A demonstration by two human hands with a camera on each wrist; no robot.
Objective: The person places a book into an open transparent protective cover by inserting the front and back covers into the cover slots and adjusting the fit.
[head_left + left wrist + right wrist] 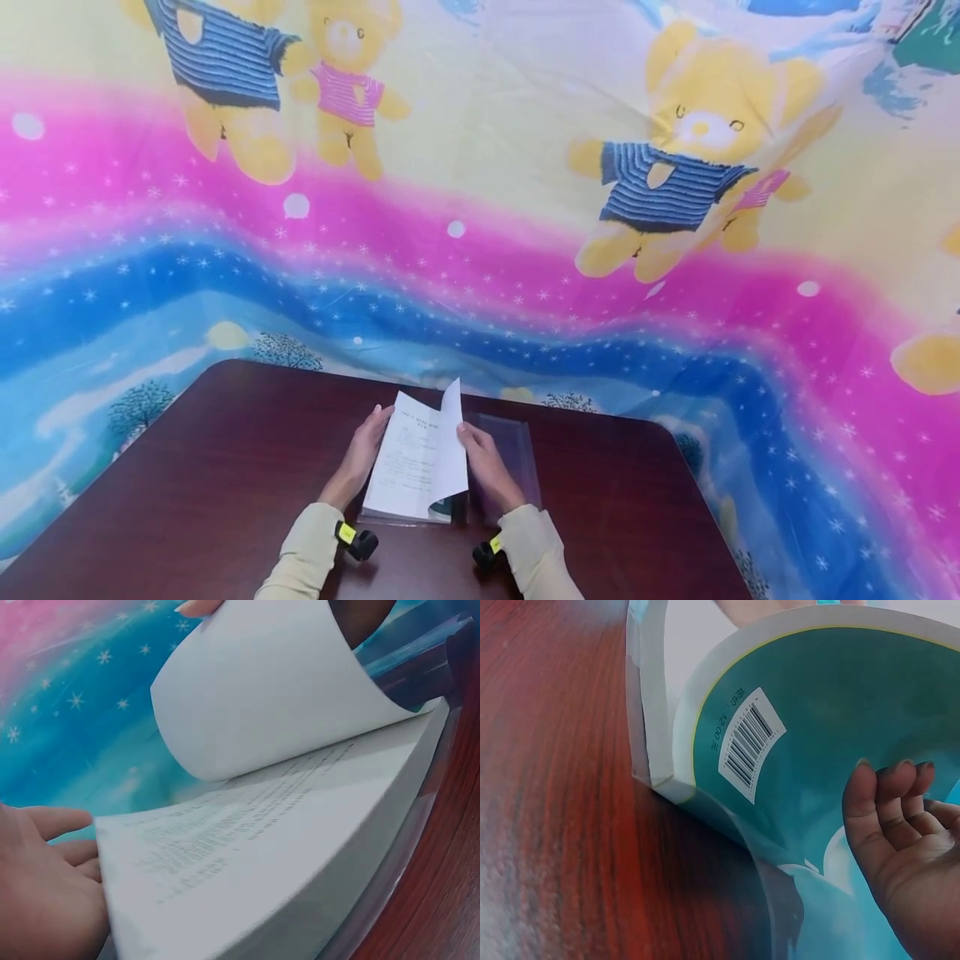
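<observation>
A thick paperback book [412, 467] lies on the table, turned to a printed page, with its text block edge visible in the left wrist view. Its back cover [802, 712], teal with a barcode and white inside, is bent upward. My right hand [487, 462] pinches this cover near its outer edge, thumb on the white inner side, curled fingers by the teal side. Along the book's left edge, my left hand [52, 877] touches it with fairly straight fingers, some partly hidden behind the pages. Beneath and right of the book shows a clear plastic jacket [517, 450].
The dark red-brown wooden table [225, 467] extends around the book on both sides. Behind its far edge hangs a colourful cloth [480, 267] with bears and snowflakes. Black wrist cameras with yellow labels sit at both sleeves.
</observation>
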